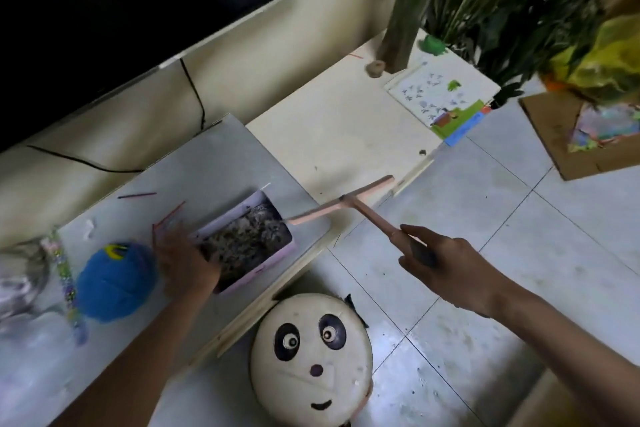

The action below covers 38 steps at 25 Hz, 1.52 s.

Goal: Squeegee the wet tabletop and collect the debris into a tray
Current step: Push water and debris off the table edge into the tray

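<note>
Grey table [214, 163] butts against a lower-looking cream table [339, 135] along the wall, with tiled floor [519, 218] open to your right.

Your right hand [446, 267] has its grip wrapped round the dark end of the squeegee [343, 199] handle, one finger stretched forward along it. That hand is out over the floor, off the front edge of both tables. The blade crosses the seam between the tables. One tip is at the far corner of the tray [266, 262] and the other is over the cream table near its front edge. Motion blur hides whether the blade touches anything.

Your left hand [187, 263] lies over the tray's near end; you cannot tell whether its grip is closed on the rim or only resting. The one tray sits on the grey table, its right corner close to the front edge, and dark debris [249, 239] fills it.

Left of that hand are one blue fluffy ball [114, 281] and one beaded strip [65, 274]. Behind are three thin sticks [169, 215].

One picture book [446, 97] lies on the cream table's far end. One panda-faced stool [311, 357] stands on the floor against the grey table's front edge, just below the tray.
</note>
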Each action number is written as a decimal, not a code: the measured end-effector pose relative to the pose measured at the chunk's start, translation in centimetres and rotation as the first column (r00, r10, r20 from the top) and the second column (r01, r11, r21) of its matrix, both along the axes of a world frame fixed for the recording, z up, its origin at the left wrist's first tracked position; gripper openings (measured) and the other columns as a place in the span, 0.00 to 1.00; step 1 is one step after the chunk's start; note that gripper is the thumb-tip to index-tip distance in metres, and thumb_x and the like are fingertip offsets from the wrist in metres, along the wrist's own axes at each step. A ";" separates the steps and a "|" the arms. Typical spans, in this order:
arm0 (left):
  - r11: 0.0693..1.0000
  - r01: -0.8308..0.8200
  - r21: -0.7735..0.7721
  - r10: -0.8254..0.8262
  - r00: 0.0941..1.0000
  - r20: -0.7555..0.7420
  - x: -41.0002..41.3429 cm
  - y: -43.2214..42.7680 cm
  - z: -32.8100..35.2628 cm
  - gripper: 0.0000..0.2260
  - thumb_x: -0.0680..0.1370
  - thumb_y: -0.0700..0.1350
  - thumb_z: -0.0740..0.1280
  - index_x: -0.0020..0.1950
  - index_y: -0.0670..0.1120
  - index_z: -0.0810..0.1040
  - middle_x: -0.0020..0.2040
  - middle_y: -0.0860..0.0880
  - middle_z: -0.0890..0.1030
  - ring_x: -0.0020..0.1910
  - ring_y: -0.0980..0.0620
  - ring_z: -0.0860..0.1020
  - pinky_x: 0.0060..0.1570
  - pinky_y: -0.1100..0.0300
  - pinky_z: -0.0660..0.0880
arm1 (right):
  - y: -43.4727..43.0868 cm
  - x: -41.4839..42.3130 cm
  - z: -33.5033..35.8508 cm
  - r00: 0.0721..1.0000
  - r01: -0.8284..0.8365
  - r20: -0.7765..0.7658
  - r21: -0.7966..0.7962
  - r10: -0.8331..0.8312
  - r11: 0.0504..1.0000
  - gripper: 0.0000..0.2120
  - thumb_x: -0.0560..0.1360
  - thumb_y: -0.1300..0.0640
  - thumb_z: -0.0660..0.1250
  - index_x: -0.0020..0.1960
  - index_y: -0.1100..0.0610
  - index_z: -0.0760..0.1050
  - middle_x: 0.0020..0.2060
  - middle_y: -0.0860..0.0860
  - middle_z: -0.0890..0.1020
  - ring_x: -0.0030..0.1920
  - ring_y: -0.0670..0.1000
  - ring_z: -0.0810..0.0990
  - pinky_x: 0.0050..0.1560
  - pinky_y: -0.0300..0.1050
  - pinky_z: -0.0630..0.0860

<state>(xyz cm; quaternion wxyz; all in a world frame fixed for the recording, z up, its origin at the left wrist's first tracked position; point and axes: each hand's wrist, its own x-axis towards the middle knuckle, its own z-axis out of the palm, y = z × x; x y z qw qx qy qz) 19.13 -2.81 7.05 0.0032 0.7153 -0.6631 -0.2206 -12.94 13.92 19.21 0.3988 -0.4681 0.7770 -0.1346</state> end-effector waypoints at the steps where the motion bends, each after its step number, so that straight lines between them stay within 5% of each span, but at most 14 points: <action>1: 1.000 -0.006 -0.010 0.005 0.997 -0.072 0.6 -0.3 -0.7 0.32 0.76 0.41 0.67 0.76 0.40 0.56 0.75 0.38 0.58 0.74 0.39 0.57 0.71 0.46 0.59 | -0.2 0.2 0.0 1.000 -0.015 -0.009 0.000 0.015 1.000 0.15 0.77 0.54 0.64 0.63 0.51 0.71 0.23 0.45 0.72 0.26 0.42 0.72 0.25 0.30 0.67; 3: 0.991 -0.117 0.069 0.129 0.970 -0.206 2.0 -0.7 -2.6 0.27 0.77 0.35 0.63 0.75 0.41 0.61 0.73 0.39 0.64 0.69 0.40 0.66 0.66 0.43 0.68 | -1.0 0.9 -1.1 0.997 -0.066 -0.025 0.039 0.067 0.997 0.15 0.77 0.53 0.64 0.63 0.50 0.71 0.24 0.46 0.72 0.28 0.43 0.72 0.29 0.32 0.68; 6: 0.946 -0.214 0.245 0.262 0.948 -0.182 2.4 -1.2 -3.9 0.15 0.76 0.32 0.61 0.63 0.36 0.72 0.58 0.33 0.77 0.55 0.34 0.76 0.53 0.38 0.76 | -0.8 0.8 -1.2 0.996 -0.073 -0.039 0.065 0.076 0.995 0.18 0.77 0.52 0.64 0.66 0.48 0.69 0.25 0.45 0.73 0.29 0.43 0.72 0.33 0.33 0.69; 11: 0.832 -0.300 0.466 0.476 0.817 -0.325 2.4 -2.2 -4.3 0.17 0.81 0.34 0.58 0.70 0.41 0.65 0.61 0.36 0.75 0.55 0.33 0.77 0.46 0.39 0.78 | 0.1 0.6 -1.3 0.996 -0.061 -0.057 0.064 0.065 0.996 0.21 0.77 0.52 0.64 0.69 0.49 0.67 0.23 0.39 0.73 0.27 0.42 0.71 0.32 0.31 0.68; 15: 0.801 -0.278 0.530 0.533 0.734 -0.421 1.9 -0.7 -2.6 0.16 0.77 0.30 0.58 0.64 0.39 0.71 0.55 0.36 0.78 0.43 0.37 0.80 0.25 0.50 0.79 | 2.7 -0.3 0.2 0.998 0.012 -0.058 0.027 -0.011 1.000 0.21 0.76 0.52 0.65 0.68 0.45 0.68 0.23 0.46 0.71 0.24 0.46 0.67 0.27 0.33 0.65; 20: 0.810 -0.189 0.555 0.503 0.711 -0.491 -1.8 2.2 1.3 0.10 0.75 0.28 0.59 0.49 0.37 0.77 0.35 0.39 0.82 0.28 0.44 0.82 0.24 0.55 0.77 | 9.6 -2.9 3.3 0.983 0.174 -0.072 0.025 -0.172 0.984 0.21 0.75 0.50 0.66 0.66 0.40 0.67 0.29 0.47 0.79 0.27 0.46 0.72 0.29 0.34 0.68; 22: 0.806 -0.163 0.569 0.504 0.693 -0.515 -4.0 3.6 2.9 0.11 0.73 0.26 0.59 0.45 0.40 0.74 0.38 0.40 0.80 0.30 0.45 0.81 0.24 0.55 0.77 | 12.8 -3.7 4.3 0.961 0.257 -0.105 0.021 -0.254 0.966 0.22 0.74 0.50 0.67 0.66 0.39 0.68 0.31 0.48 0.81 0.31 0.46 0.76 0.32 0.34 0.71; 26: 0.789 -0.069 0.611 0.458 0.729 -0.509 -9.4 6.8 5.2 0.15 0.72 0.25 0.61 0.55 0.38 0.71 0.46 0.41 0.78 0.37 0.45 0.79 0.24 0.53 0.78 | 20.2 -4.0 6.2 0.910 0.379 -0.188 0.018 -0.369 0.925 0.23 0.74 0.52 0.68 0.68 0.43 0.68 0.38 0.45 0.84 0.39 0.45 0.80 0.39 0.33 0.72; 30: 0.666 0.122 0.736 0.401 0.773 -0.491 -14.7 11.5 6.2 0.12 0.69 0.23 0.57 0.52 0.30 0.70 0.35 0.40 0.77 0.25 0.46 0.77 0.27 0.52 0.79 | 28.3 -3.2 7.2 0.838 0.505 -0.235 -0.013 -0.493 0.863 0.22 0.73 0.52 0.69 0.66 0.43 0.70 0.33 0.43 0.82 0.34 0.46 0.79 0.38 0.31 0.71; 34: 0.580 0.232 0.781 0.338 0.803 -0.490 -20.1 17.9 6.1 0.14 0.71 0.23 0.58 0.50 0.37 0.73 0.41 0.40 0.79 0.38 0.43 0.78 0.28 0.51 0.80 | 37.9 -0.9 8.0 0.715 0.692 -0.164 0.034 -0.679 0.721 0.11 0.75 0.49 0.65 0.54 0.36 0.69 0.28 0.43 0.77 0.26 0.44 0.71 0.29 0.33 0.67; 38: 0.477 0.252 0.842 0.320 0.842 -0.434 -24.9 26.5 4.8 0.16 0.72 0.22 0.57 0.53 0.39 0.69 0.44 0.39 0.75 0.42 0.41 0.75 0.35 0.42 0.81 | 48.7 2.7 6.4 0.578 0.816 -0.205 0.117 -0.790 0.567 0.06 0.78 0.50 0.61 0.45 0.47 0.64 0.32 0.46 0.75 0.27 0.48 0.66 0.29 0.41 0.64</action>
